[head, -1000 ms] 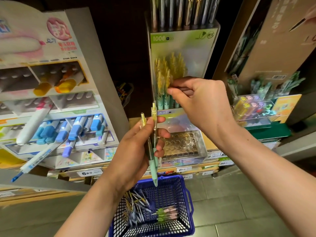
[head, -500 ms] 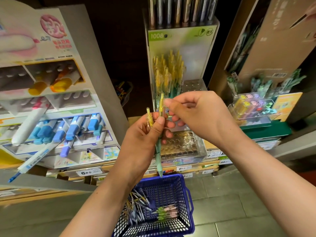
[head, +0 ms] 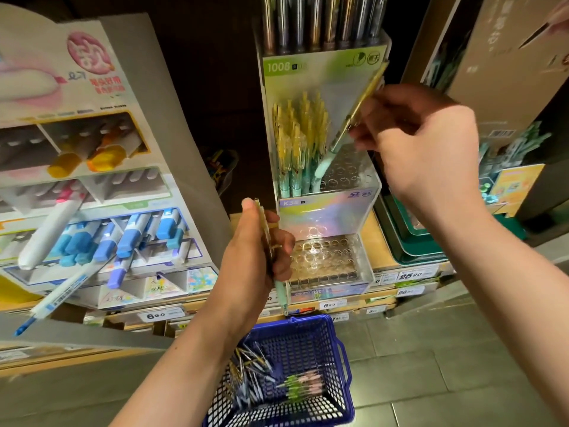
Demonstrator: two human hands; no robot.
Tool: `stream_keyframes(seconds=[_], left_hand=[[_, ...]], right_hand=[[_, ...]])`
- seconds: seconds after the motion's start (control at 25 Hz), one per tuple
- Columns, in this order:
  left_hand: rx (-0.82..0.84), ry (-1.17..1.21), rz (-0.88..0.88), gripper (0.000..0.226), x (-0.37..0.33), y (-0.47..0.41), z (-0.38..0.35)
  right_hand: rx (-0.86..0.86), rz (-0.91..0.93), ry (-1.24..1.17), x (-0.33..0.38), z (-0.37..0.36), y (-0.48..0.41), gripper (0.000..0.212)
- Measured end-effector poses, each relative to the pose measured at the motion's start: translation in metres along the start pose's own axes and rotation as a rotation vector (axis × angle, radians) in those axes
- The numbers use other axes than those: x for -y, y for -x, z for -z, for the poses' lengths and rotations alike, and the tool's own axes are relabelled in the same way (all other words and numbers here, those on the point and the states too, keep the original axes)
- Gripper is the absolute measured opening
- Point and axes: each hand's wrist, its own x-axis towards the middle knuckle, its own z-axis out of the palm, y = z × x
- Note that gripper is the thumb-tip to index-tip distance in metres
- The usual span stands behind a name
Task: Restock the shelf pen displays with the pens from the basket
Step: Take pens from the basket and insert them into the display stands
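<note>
One pen in transit: a yellow-topped, mint-gripped retractable pen [head: 358, 109] is held tilted, its mint tip lowered to the holes of the upper tier, just beside the pens already standing there; whether it is seated in a hole cannot be told. Half a second ago it was being drawn from a pair in the left hand.
Right hand: the right hand [head: 425, 149] is curled, the pen pinched between thumb and fingertips; it has been raised from the left hand to the upper tier.
Left hand: the left hand [head: 255, 251] is closed round a second yellow-and-mint pen [head: 279, 288], kept upright, tip down; two were held there earlier.
Display: in the clear acrylic two-tier pen display [head: 366, 186], the left of the upper tier is filled by a cluster of standing yellow-and-mint pens [head: 295, 140]; open holes are seen in the lower tier.
Basket: a blue plastic mesh basket [head: 308, 343] is set on the floor below the hands, with loose pens [head: 246, 374] lying inside.
Left neighbour: a white cardboard marker display [head: 123, 192] is stocked with blue-capped and yellow-capped markers.
</note>
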Motion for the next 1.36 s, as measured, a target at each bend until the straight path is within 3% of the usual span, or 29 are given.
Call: stream_keyframes(seconds=[0.16, 0.36, 0.72, 0.92, 1.08, 1.24, 1.36], left_hand=[[0.105, 0.220, -0.010, 0.032, -0.002, 0.001, -0.003], [0.111, 0.175, -0.053, 0.035, -0.003, 0.001, -0.001], [0.115, 0.013, -0.204, 0.025, -0.007, 0.007, -0.008], [0.066, 0.048, -0.237, 0.035, -0.009, 0.004, -0.015], [0.061, 0.007, -0.233, 0.031, -0.004, 0.003, -0.014], [0.046, -0.053, -0.176, 0.027, -0.004, 0.003, -0.012], [0.067, -0.089, -0.160, 0.026, 0.000, 0.004, -0.010]], right_hand=[[0.083, 0.131, 0.149, -0.002, -0.010, 0.006, 0.009], [0.171, 0.319, 0.434, -0.012, -0.021, 0.016, 0.014], [0.199, 0.143, 0.472, -0.015, -0.021, 0.021, 0.017], [0.339, -0.062, 0.122, -0.016, -0.013, 0.044, 0.007], [0.430, -0.093, 0.078, -0.020, -0.015, 0.048, 0.002], [0.270, -0.203, -0.181, -0.011, -0.009, 0.030, 0.009], [0.095, -0.089, -0.214, -0.002, 0.008, 0.003, 0.018]])
